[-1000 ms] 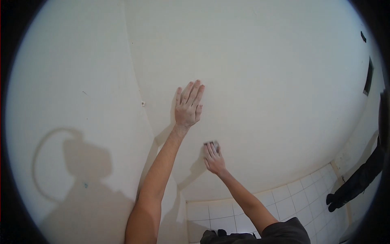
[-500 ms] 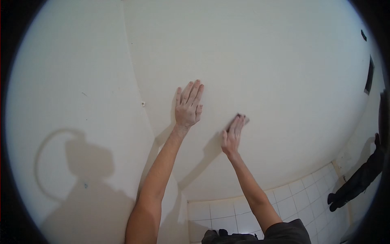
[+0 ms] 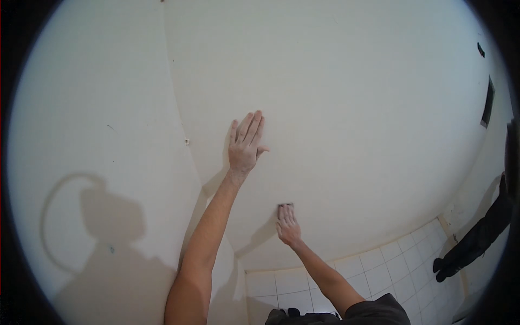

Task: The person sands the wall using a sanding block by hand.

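Left hand [image 3: 246, 145]: you have it flat on the wall [image 3: 352, 108], fingers long and a bit spread, thumb stuck out, holding nothing
Right hand [image 3: 288, 225]: your fingers lie almost straight over a small pad [image 3: 280, 207] and hold it
Pad place: under your right fingers, on the same wall, lower than your left hand and to its right
Side wall [image 3: 108, 97]: at your left, with a big shadow [image 3: 112, 216] on it
Floor [image 3: 398, 265]: pale square tiles

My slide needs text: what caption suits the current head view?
Left hand flat on a pale wall, right hand lower, holding a small dark-edged object against it.
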Demonstrator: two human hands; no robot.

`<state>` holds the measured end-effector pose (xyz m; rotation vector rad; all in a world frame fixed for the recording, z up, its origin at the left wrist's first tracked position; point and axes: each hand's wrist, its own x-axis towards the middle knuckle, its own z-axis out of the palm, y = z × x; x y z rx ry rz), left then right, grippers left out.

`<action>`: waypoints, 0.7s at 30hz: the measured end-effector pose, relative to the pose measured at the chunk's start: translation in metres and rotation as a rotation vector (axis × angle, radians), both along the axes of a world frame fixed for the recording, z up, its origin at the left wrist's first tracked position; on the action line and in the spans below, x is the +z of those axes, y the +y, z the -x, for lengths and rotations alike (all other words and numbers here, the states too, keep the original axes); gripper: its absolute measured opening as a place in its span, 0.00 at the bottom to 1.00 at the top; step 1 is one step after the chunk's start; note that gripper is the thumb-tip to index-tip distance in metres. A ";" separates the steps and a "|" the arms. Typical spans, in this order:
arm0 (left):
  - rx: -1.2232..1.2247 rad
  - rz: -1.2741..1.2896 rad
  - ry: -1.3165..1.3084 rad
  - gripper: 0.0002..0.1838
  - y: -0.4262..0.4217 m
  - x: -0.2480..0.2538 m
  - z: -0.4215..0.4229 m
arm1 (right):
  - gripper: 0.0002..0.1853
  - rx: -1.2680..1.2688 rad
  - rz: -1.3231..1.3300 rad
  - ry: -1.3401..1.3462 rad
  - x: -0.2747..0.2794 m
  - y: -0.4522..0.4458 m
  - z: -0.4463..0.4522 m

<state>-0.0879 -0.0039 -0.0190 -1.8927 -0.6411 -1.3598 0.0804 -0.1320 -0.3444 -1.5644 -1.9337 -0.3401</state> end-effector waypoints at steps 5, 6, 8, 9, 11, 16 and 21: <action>-0.016 -0.050 0.009 0.48 0.002 0.001 -0.001 | 0.40 -0.063 0.081 0.076 -0.006 -0.008 -0.025; -0.015 -0.026 0.008 0.48 0.001 0.001 0.000 | 0.40 -0.062 0.042 0.129 -0.001 -0.008 -0.022; -0.013 -0.002 0.004 0.44 0.001 0.001 0.000 | 0.40 -0.064 -0.040 0.233 0.008 -0.001 -0.016; -0.010 -0.001 0.002 0.41 0.002 0.001 0.000 | 0.40 -0.090 -0.103 0.257 0.018 0.008 -0.012; -0.019 0.017 0.000 0.36 0.001 -0.001 0.001 | 0.40 -0.145 -0.220 0.310 0.039 0.027 -0.004; -0.021 0.048 0.000 0.29 -0.003 0.001 0.001 | 0.41 -0.120 -0.413 0.340 0.106 0.054 0.004; -0.103 0.060 -0.020 0.29 -0.002 0.002 0.001 | 0.39 -0.062 -0.479 0.259 0.199 0.069 0.030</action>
